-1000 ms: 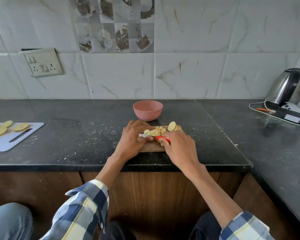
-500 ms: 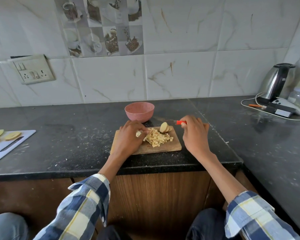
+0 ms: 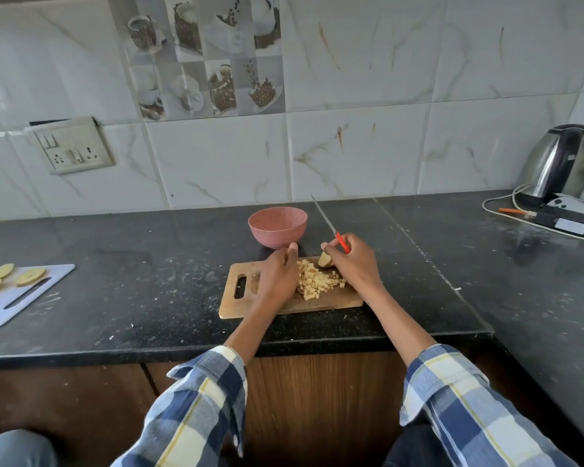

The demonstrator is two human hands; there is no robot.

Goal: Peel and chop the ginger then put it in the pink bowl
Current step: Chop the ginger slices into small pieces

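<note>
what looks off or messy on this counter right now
The knife in the right hand has its blade raised off the wooden board, pointing toward the wall. Pale crumbs speckle the black counter around the board. The pink bowl stands upright.

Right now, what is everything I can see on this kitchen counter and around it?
pink bowl: one, pink, on the counter just behind the wooden board.
wooden board: one, brown, near the counter's front edge.
chopped ginger: one heap, pale yellow, on the wooden board between the hands.
ginger piece: one, yellowish, uncut, at the board's back edge.
knife: one, red handle, blade pointing up and away.
white board: one, far left, bearing yellow slices and a dark knife.
kettle: one, steel, far right, with a white cord.
socket plate: one, on the tiled wall.
left hand: on the board, beside the heap.
right hand: fingers grip the knife.
</note>
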